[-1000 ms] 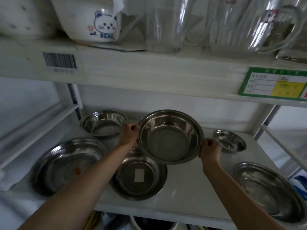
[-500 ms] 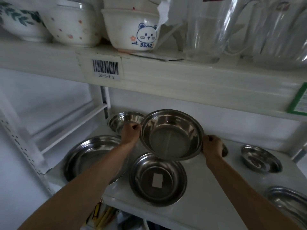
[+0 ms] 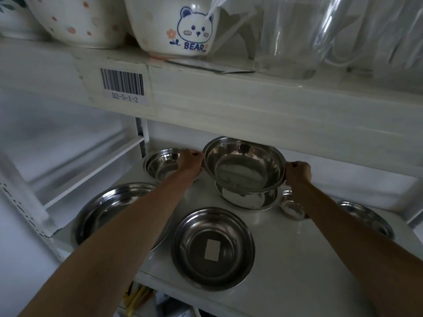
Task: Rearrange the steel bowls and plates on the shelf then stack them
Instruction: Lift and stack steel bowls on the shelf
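The held steel bowl has travelled from over the near labelled plate to the far middle of the lower shelf, where it now hovers just above another steel dish. The left hand and the right hand each grip opposite sides of its rim, fingers curled over the edge. The bowl is shiny, round and shallow-walled, tilted slightly towards the camera, its top edge close under the upper shelf.

The likely risks: the rim could knock that upper shelf, or the bowl could settle off-centre on the dish below and rock or slide. A small bowl sits just beside the right wrist and could be nudged. A second bowl rests far left, a wide plate near left, and another plate on the right.
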Demonstrator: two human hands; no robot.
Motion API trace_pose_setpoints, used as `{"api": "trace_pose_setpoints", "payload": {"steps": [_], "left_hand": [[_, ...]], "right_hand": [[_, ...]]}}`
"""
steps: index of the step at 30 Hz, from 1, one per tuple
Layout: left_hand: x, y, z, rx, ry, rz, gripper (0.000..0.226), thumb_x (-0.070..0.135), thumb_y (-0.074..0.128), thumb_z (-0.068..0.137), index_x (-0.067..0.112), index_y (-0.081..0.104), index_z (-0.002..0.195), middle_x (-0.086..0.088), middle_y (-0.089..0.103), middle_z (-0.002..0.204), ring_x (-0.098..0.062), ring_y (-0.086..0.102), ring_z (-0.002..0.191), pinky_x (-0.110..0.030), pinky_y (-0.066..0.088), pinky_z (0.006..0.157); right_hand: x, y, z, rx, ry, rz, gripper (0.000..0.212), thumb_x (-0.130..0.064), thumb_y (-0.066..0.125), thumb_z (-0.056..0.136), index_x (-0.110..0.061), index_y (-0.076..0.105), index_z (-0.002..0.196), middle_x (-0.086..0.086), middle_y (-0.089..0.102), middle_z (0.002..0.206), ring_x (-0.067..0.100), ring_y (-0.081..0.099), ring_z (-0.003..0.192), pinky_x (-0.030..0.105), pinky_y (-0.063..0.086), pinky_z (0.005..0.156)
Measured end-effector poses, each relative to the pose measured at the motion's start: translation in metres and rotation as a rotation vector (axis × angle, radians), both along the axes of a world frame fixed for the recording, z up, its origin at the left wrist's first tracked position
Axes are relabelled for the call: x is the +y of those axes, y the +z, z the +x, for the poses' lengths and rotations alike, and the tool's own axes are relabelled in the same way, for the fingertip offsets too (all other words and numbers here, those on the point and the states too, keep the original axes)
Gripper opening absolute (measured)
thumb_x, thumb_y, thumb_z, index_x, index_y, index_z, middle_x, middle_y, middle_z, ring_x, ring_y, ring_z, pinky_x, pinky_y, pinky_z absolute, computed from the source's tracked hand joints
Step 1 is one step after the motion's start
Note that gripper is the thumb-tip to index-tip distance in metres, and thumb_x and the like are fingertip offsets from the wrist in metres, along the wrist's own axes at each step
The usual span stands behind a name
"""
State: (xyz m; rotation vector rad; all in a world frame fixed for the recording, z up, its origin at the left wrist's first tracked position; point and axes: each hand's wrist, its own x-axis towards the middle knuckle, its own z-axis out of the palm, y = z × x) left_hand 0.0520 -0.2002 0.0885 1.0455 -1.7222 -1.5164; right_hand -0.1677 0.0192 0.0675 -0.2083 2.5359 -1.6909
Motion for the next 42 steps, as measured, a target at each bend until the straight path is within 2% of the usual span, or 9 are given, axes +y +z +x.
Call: {"api": "trace_pose_setpoints", "payload": {"steps": [3, 7, 11, 16, 21, 27, 32, 40, 42], "left_hand": [[0.001, -0.003, -0.012, 0.05, 0.003, 0.044, 0.02, 0.009, 0.064, 0.086, 0.01, 0.062, 0.066, -0.01, 0.06, 0.062, -0.021, 0.055, 0.054, -0.031, 0.049, 0.058], [0.008, -0.018, -0.024, 0.016, -0.036, 0.054, 0.018, 0.007, 0.062, 0.089, 0.008, 0.06, 0.071, -0.008, 0.056, 0.058, -0.016, 0.049, 0.047, -0.019, 0.041, 0.04], [0.009, -0.04, -0.036, 0.008, -0.031, 0.097, 0.028, 0.004, 0.057, 0.09, 0.01, 0.054, 0.063, -0.007, 0.052, 0.056, -0.014, 0.045, 0.047, -0.014, 0.039, 0.036], [0.007, -0.061, -0.046, -0.045, -0.001, 0.091, 0.03, 0.0, 0.054, 0.091, 0.012, 0.055, 0.063, -0.007, 0.053, 0.056, -0.005, 0.048, 0.032, -0.013, 0.042, 0.034], [0.005, -0.076, -0.052, -0.051, 0.039, 0.085, 0.014, 0.0, 0.054, 0.09, 0.004, 0.067, 0.087, -0.01, 0.058, 0.063, -0.006, 0.049, 0.034, -0.016, 0.043, 0.037], [-0.001, -0.09, -0.064, -0.087, 0.087, 0.04, 0.017, 0.007, 0.058, 0.088, -0.002, 0.071, 0.093, -0.022, 0.072, 0.091, -0.031, 0.07, 0.079, -0.046, 0.06, 0.075], [-0.005, -0.104, -0.073, -0.13, 0.083, 0.033, 0.024, 0.012, 0.061, 0.085, 0.001, 0.067, 0.106, -0.018, 0.073, 0.095, -0.028, 0.07, 0.08, -0.042, 0.061, 0.075], [0.008, -0.106, -0.069, -0.173, 0.062, -0.088, 0.017, 0.003, 0.053, 0.087, 0.003, 0.065, 0.075, -0.013, 0.06, 0.067, -0.021, 0.056, 0.063, -0.028, 0.046, 0.054], [0.008, -0.107, -0.07, -0.19, 0.063, -0.111, 0.018, 0.006, 0.054, 0.087, 0.004, 0.067, 0.075, -0.014, 0.066, 0.071, -0.025, 0.062, 0.067, -0.03, 0.052, 0.06]], "right_hand": [[-0.002, -0.013, -0.025, 0.002, -0.023, 0.034, 0.047, -0.05, 0.052, 0.078, -0.011, 0.064, 0.102, 0.016, 0.069, 0.105, 0.022, 0.053, 0.083, 0.048, 0.052, 0.089], [0.003, 0.005, 0.01, 0.015, -0.052, 0.118, 0.036, -0.033, 0.054, 0.083, -0.003, 0.068, 0.098, 0.022, 0.07, 0.099, 0.033, 0.065, 0.086, 0.045, 0.054, 0.087], [0.005, -0.004, 0.021, 0.026, -0.033, 0.216, 0.019, -0.016, 0.053, 0.087, -0.003, 0.065, 0.081, 0.017, 0.059, 0.081, 0.03, 0.056, 0.079, 0.034, 0.042, 0.072], [0.005, -0.033, 0.01, 0.009, -0.012, 0.302, 0.02, -0.019, 0.051, 0.084, -0.004, 0.064, 0.082, 0.017, 0.06, 0.083, 0.032, 0.059, 0.08, 0.037, 0.047, 0.076], [0.003, -0.041, 0.011, 0.042, 0.021, 0.358, 0.03, -0.013, 0.051, 0.088, 0.006, 0.071, 0.1, 0.028, 0.068, 0.106, 0.042, 0.063, 0.104, 0.04, 0.049, 0.086], [0.002, -0.047, 0.006, 0.083, 0.032, 0.406, 0.029, -0.013, 0.053, 0.088, 0.006, 0.071, 0.1, 0.028, 0.069, 0.105, 0.041, 0.064, 0.104, 0.037, 0.048, 0.083], [0.006, -0.054, 0.003, 0.095, 0.039, 0.429, 0.027, -0.015, 0.055, 0.088, 0.004, 0.072, 0.094, 0.027, 0.069, 0.103, 0.04, 0.065, 0.101, 0.037, 0.048, 0.082], [0.008, -0.064, -0.001, 0.108, 0.06, 0.495, 0.031, -0.023, 0.053, 0.09, 0.0, 0.072, 0.098, 0.024, 0.07, 0.105, 0.038, 0.065, 0.1, 0.036, 0.048, 0.081], [0.009, -0.066, -0.002, 0.111, 0.058, 0.512, 0.033, -0.026, 0.052, 0.089, 0.0, 0.071, 0.1, 0.024, 0.069, 0.106, 0.038, 0.064, 0.101, 0.036, 0.048, 0.08]]}}
